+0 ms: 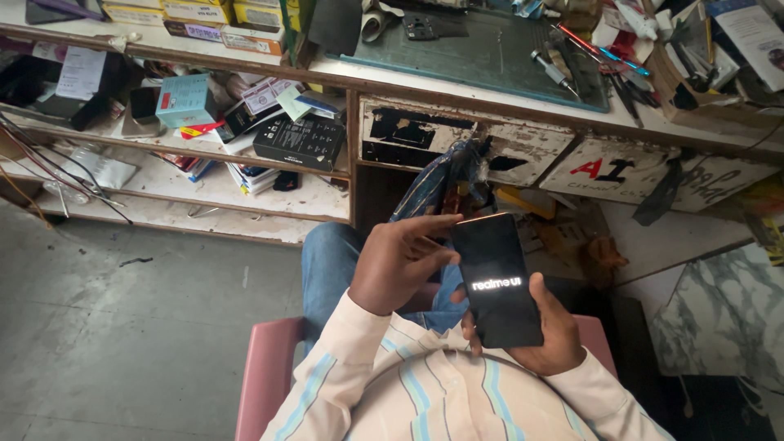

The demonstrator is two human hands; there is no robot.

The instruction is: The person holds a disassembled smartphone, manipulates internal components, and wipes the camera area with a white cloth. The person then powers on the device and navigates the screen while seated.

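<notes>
A black smartphone (496,278) with a dark screen showing white lettering is held upright over my lap. My right hand (549,331) cups its lower part from below, thumb on the right edge. My left hand (400,261) rests its fingertips against the phone's upper left edge, fingers bent. I sit on a pink chair (265,371) in blue jeans and a striped light shirt.
A worn white workbench (490,98) stands ahead with a green cutting mat (490,49), screwdrivers and pens (604,65). Left shelves (212,175) hold boxes, papers and cables. A blue cloth (437,184) hangs under the bench. Grey concrete floor (122,327) lies to the left.
</notes>
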